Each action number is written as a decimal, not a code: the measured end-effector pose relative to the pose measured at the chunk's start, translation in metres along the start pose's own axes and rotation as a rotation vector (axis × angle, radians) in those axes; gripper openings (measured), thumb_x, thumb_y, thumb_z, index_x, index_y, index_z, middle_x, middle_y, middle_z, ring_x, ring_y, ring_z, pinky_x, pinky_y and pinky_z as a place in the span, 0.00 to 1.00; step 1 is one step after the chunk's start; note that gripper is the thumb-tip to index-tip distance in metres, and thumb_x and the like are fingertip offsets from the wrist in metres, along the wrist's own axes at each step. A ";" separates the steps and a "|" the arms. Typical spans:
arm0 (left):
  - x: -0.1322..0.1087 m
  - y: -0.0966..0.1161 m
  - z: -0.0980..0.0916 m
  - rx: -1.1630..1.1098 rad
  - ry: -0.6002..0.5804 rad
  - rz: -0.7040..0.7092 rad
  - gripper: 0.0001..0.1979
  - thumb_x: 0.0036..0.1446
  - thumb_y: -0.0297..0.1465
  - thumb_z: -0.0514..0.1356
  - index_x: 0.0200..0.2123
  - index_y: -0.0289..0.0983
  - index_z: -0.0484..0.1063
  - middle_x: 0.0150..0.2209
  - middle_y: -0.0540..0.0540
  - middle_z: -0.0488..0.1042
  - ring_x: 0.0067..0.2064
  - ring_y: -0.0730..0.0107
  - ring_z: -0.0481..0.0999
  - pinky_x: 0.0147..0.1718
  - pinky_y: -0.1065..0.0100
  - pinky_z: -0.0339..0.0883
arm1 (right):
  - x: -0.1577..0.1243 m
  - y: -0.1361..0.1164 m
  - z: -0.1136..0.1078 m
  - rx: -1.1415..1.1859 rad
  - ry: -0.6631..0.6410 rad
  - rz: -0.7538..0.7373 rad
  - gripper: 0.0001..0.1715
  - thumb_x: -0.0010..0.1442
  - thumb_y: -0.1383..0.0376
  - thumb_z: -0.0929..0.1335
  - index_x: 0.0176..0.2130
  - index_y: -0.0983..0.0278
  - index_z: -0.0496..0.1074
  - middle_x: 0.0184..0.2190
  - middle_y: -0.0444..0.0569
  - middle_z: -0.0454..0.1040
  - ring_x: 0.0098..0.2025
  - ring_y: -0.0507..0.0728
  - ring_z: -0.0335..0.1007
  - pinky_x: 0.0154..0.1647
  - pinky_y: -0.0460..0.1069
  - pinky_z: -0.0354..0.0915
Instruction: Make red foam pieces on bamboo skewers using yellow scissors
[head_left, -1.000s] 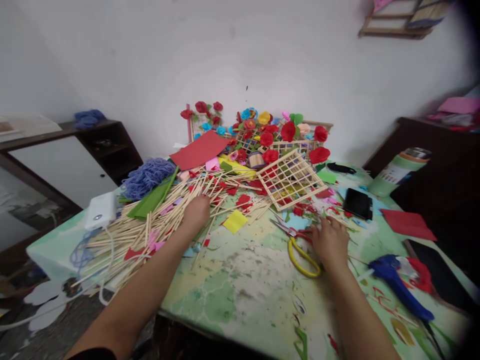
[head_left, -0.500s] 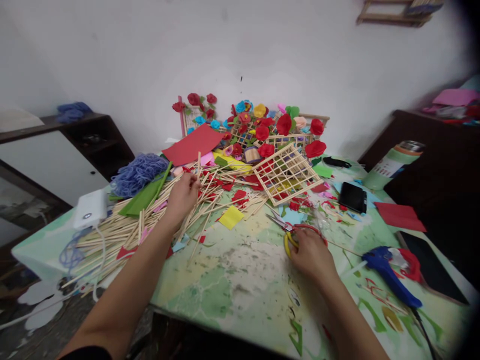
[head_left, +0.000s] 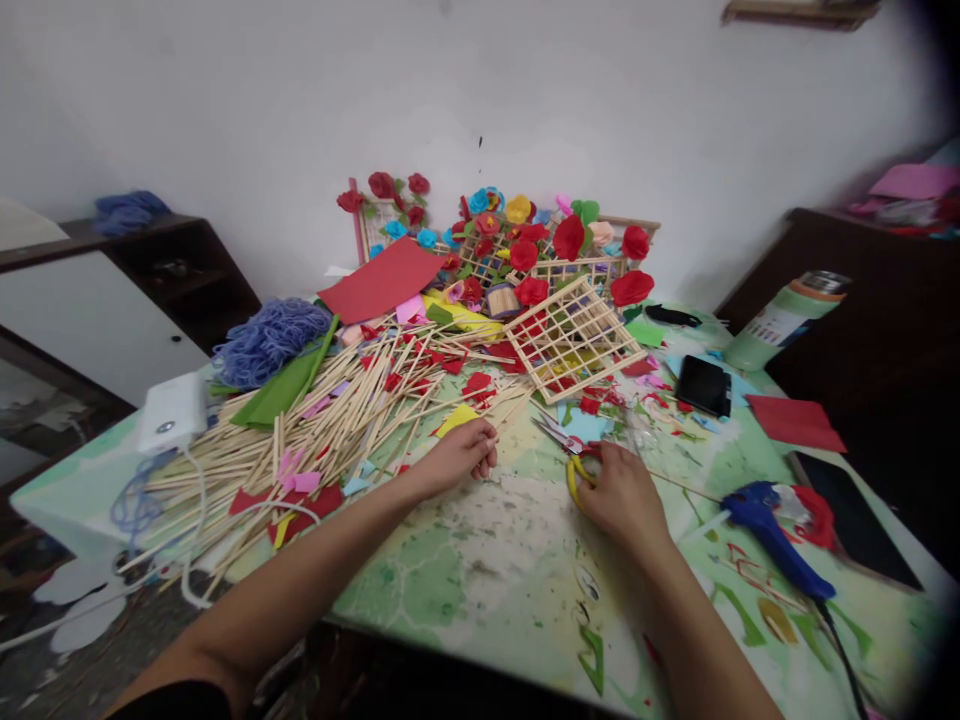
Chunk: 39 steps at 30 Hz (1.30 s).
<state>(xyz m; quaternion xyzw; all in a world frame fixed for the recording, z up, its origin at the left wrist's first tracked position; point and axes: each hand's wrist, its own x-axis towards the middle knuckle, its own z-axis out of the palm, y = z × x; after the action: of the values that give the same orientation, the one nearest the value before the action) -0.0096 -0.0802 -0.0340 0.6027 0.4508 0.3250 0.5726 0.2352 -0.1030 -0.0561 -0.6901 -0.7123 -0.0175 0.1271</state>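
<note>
Along the front edge, the table [head_left: 412, 590] wears a marbled cover of pale green and cream, scuffed grey and flecked with scraps, and a cut green paper strip [head_left: 592, 662] lies there. Toward the right edge rest a smooth blue glue gun [head_left: 780, 545] with a dark cord and a flat, glossy black tablet [head_left: 855, 525]. Over the middle, the right hand [head_left: 626, 492] has its fingers curled around the handles of the scissors [head_left: 573, 446], whose slim metal blades point to the back left; the handles show red and yellow. The left hand [head_left: 461, 457] sits just in front of a yellow paper piece [head_left: 455, 419], fingers bent inward; whether they hold anything small cannot be told. Thin, straight wooden sticks [head_left: 330, 440] sprawl in a heap toward the left edge, with crinkled red and pink paper among them, a white box [head_left: 171, 412] and tangled blue-violet yarn [head_left: 271, 342] beside. Farther back, a square stick lattice [head_left: 574, 340] tilts near bright paper flowers [head_left: 525, 250] massed along the back edge, beside a matte red sheet [head_left: 382, 280]. Beyond stand a plain pale wall [head_left: 450, 100] and dark cabinets [head_left: 187, 260] on both sides.
</note>
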 end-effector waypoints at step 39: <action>0.009 -0.003 0.016 -1.026 0.094 -0.098 0.01 0.52 0.25 0.58 0.30 0.32 0.67 0.27 0.49 0.70 0.29 0.79 0.72 0.28 0.79 0.68 | 0.043 0.010 -0.027 0.973 0.257 0.400 0.14 0.48 0.58 0.65 0.35 0.62 0.59 0.26 0.41 0.64 0.28 0.51 0.65 0.30 0.48 0.64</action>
<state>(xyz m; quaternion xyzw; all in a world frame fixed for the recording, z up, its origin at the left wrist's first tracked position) 0.0077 -0.0786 -0.0399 0.2071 0.2867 0.5037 0.7881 0.2486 -0.0663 -0.0229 -0.6661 -0.4714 0.2547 0.5188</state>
